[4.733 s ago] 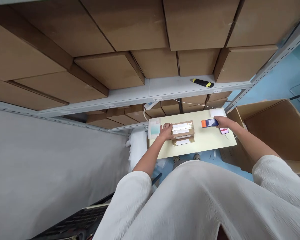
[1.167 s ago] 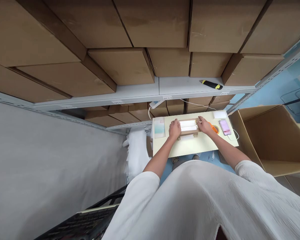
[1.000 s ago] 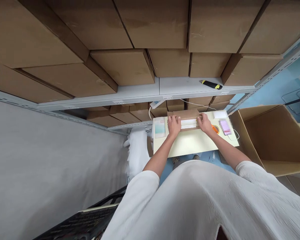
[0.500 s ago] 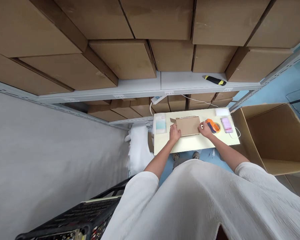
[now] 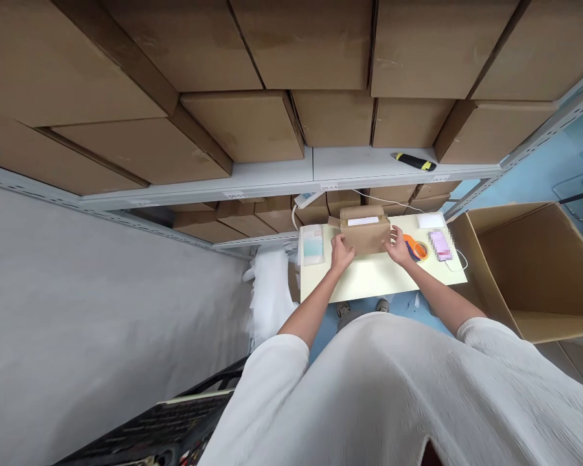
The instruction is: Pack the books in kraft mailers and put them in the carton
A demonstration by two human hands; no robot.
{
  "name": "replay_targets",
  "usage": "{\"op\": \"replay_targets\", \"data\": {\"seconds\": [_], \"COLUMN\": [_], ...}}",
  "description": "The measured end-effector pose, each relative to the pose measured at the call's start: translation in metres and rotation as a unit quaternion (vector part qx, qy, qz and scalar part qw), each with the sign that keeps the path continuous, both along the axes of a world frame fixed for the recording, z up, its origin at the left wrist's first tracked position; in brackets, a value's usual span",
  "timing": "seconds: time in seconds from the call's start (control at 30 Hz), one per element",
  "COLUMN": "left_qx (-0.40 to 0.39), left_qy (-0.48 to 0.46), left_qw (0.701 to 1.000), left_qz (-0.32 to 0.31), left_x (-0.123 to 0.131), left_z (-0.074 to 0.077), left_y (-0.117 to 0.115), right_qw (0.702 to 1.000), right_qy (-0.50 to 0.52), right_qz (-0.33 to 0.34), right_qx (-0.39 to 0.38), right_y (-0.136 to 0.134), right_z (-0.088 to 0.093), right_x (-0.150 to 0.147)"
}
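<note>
A small brown cardboard box point(image 5: 366, 234) stands on a pale yellow table point(image 5: 379, 281), its plain side toward me and a white strip showing on top. My left hand point(image 5: 341, 251) grips its left end and my right hand point(image 5: 397, 243) grips its right end, fingers curled on the cardboard. An orange and blue tape dispenser point(image 5: 414, 248) lies just right of my right hand. A pink phone point(image 5: 439, 245) with a white cable lies further right.
A pale green and white packet point(image 5: 313, 244) lies at the table's left end. A grey shelf holds a black and yellow knife point(image 5: 412, 161) and large cartons point(image 5: 243, 123). A big open carton point(image 5: 529, 259) stands at right, a black crate point(image 5: 160, 430) at lower left.
The tape dispenser was put down on the table. Both hands took the small box, turned it over with the taped side away, and now tilt it up on the table.
</note>
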State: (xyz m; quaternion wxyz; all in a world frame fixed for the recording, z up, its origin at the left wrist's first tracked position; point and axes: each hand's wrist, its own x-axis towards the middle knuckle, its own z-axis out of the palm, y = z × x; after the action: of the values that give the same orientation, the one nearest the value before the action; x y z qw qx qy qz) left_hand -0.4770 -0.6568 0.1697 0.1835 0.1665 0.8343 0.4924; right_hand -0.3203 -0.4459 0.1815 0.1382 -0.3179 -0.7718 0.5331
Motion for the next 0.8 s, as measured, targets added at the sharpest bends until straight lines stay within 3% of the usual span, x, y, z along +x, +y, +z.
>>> {"op": "replay_targets", "data": {"seconds": [0.2,0.3,0.4,0.5,0.6,0.8], "left_qx": [-0.11,-0.159,-0.148,-0.144,-0.158,-0.158], "left_qy": [0.008,0.059,0.155,0.183,0.151,0.104], "left_qw": [0.991,0.977,0.96,0.952,0.955,0.963], "left_qz": [-0.072,-0.132,-0.178,-0.2,-0.199,-0.195], "left_x": [0.016,0.017,0.009,-0.001,-0.007,-0.01], "left_z": [0.0,0.013,0.029,0.038,0.035,0.025], "left_y": [-0.024,-0.033,-0.033,-0.027,-0.022,-0.024], "right_qw": [0.997,0.995,0.994,0.991,0.987,0.989], "right_qy": [-0.073,-0.091,-0.102,-0.089,-0.067,-0.09], "right_qz": [0.012,0.024,0.014,0.022,0.061,0.068], "right_qx": [0.014,0.013,0.041,0.099,0.135,0.1], "right_y": [-0.006,-0.003,0.002,0.007,0.008,0.007], "right_z": [-0.015,-0.019,-0.015,-0.004,0.006,0.013], "right_x": [0.02,0.03,0.032,0.029,0.023,0.016]}}
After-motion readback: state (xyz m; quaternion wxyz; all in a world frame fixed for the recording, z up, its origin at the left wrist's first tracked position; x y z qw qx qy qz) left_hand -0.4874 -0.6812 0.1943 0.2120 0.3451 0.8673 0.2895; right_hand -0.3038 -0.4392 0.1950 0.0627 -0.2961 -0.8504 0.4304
